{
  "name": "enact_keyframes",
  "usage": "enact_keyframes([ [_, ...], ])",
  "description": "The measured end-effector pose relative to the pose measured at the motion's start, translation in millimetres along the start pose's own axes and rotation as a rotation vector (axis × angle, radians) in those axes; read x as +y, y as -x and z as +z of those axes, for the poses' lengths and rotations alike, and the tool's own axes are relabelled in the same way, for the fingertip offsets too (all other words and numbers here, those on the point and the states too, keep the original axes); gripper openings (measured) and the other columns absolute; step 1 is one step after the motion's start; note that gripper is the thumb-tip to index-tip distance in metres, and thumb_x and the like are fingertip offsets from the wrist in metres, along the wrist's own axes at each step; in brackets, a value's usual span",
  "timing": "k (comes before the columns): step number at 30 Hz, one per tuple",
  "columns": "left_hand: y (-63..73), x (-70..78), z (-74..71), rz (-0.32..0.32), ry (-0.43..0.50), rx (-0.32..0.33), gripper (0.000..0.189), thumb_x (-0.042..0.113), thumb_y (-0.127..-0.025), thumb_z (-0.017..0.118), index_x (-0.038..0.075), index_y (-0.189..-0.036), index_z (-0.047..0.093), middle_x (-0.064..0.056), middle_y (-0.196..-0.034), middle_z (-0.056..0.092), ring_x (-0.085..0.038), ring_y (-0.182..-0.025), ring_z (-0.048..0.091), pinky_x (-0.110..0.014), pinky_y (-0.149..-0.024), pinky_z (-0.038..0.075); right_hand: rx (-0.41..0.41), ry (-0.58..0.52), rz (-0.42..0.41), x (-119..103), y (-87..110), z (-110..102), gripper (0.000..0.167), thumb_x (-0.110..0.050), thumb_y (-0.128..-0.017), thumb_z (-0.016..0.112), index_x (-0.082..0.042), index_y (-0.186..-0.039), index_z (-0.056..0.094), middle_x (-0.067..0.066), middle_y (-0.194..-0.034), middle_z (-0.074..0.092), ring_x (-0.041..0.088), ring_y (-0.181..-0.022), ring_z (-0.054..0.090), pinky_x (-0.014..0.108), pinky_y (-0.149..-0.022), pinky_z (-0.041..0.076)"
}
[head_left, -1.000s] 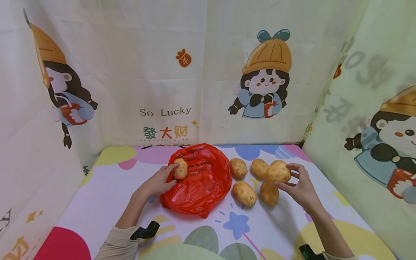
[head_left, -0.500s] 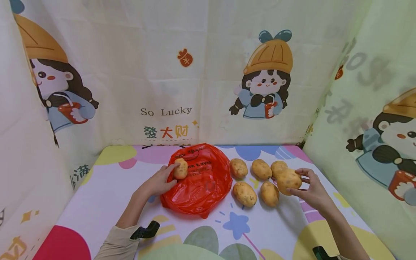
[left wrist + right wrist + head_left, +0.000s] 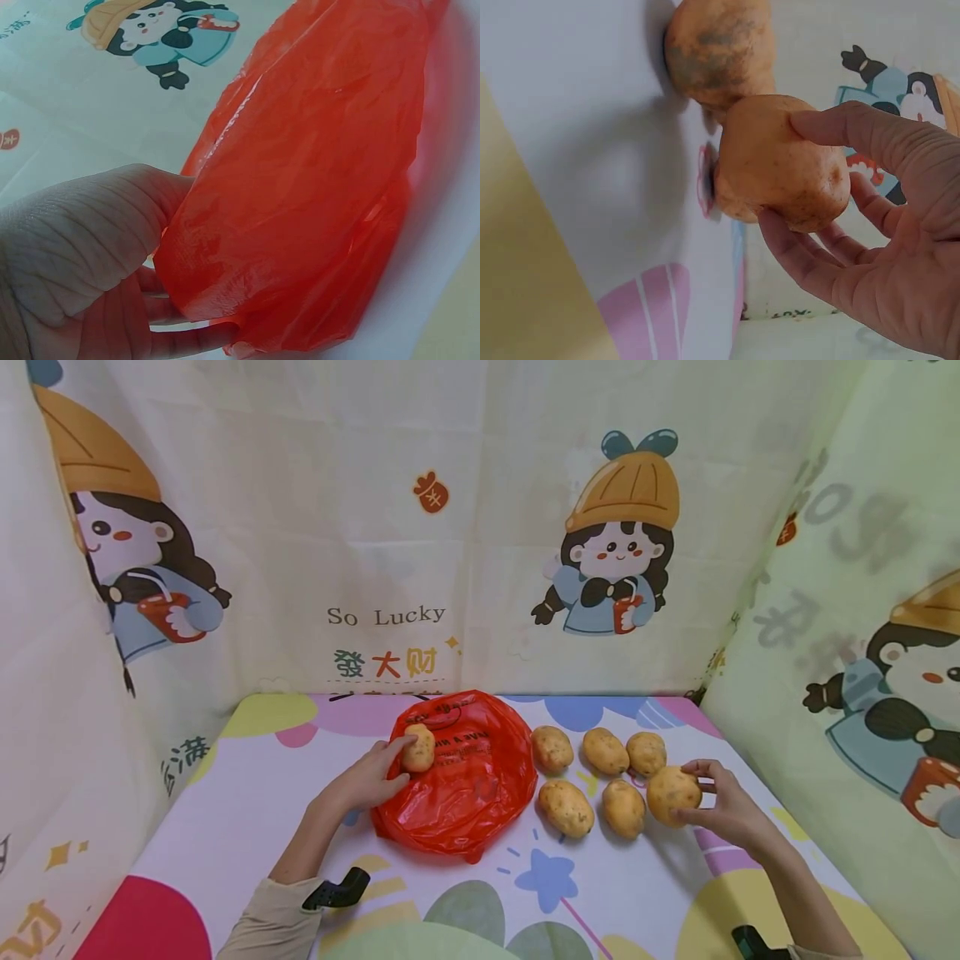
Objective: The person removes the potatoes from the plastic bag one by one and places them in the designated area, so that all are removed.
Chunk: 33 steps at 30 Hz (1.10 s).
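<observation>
My left hand (image 3: 369, 777) is at the left rim of a red plastic bag (image 3: 480, 793), pinching a potato (image 3: 418, 748) between thumb and fingers. In the left wrist view the bag (image 3: 300, 187) hides that potato and the fingertips; whether they also grip the plastic I cannot tell. With thumb and fingers, my right hand (image 3: 727, 806) holds another potato (image 3: 673, 796) at the right front of the group. In the right wrist view this potato (image 3: 776, 165) appears in front of other potatoes, its shadow on the table.
Several potatoes lie right of the bag, including a back-left potato (image 3: 552, 748), a back-right potato (image 3: 647, 752) and a front-left potato (image 3: 566, 807). They rest on a patterned tabletop (image 3: 262, 777). A printed cloth (image 3: 480, 527) hangs behind and at both sides.
My right hand has moved right and toward me with its potato, lower in the head view, uncovering the back-right potato. My left hand and the bag stay nearly where they were.
</observation>
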<state>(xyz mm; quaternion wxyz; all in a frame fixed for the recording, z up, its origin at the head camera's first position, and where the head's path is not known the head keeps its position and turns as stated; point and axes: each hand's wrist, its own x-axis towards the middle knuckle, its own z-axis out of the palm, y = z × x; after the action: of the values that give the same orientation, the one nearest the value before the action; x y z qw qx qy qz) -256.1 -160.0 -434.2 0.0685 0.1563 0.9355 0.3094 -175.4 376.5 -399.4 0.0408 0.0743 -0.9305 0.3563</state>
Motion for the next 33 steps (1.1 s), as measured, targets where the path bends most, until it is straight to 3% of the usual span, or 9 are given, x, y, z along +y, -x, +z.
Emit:
enact_keyframes([
  [13, -0.1, 0.2, -0.5, -0.006, 0.008, -0.002, 0.068, 0.018, -0.097, 0.065, 0.014, -0.158, 0.035, -0.027, -0.141, 0.045, -0.038, -0.118, 0.055, -0.061, -0.098, 0.052, -0.1, -0.032, -0.023, 12.5, -7.9, 0.3, 0.062, -0.002, -0.076, 0.084, 0.009, -0.125, 0.046, 0.025, -0.124, 0.051, 0.05, -0.114, 0.055, 0.026, -0.081, 0.053],
  [25, 0.3, 0.9, -0.5, -0.005, 0.011, -0.005, 0.069, 0.018, -0.097, 0.065, 0.013, -0.158, 0.035, -0.027, -0.14, 0.046, -0.037, -0.117, 0.056, -0.061, -0.098, 0.052, -0.217, -0.055, -0.026, 18.3, -15.4, -4.5, 0.063, -0.004, -0.077, 0.085, 0.007, -0.126, 0.047, 0.023, -0.127, 0.052, 0.047, -0.117, 0.052, 0.03, -0.083, 0.053],
  [33, 0.0, 0.1, -1.2, 0.008, 0.006, 0.001, 0.068, 0.018, -0.097, 0.065, 0.013, -0.158, 0.035, -0.026, -0.139, 0.047, -0.036, -0.115, 0.056, -0.061, -0.098, 0.052, -0.263, -0.05, -0.028, 20.8, -16.1, -8.4, 0.062, -0.005, -0.081, 0.082, 0.006, -0.132, 0.047, 0.027, -0.133, 0.052, 0.05, -0.121, 0.052, 0.044, -0.09, 0.052],
])
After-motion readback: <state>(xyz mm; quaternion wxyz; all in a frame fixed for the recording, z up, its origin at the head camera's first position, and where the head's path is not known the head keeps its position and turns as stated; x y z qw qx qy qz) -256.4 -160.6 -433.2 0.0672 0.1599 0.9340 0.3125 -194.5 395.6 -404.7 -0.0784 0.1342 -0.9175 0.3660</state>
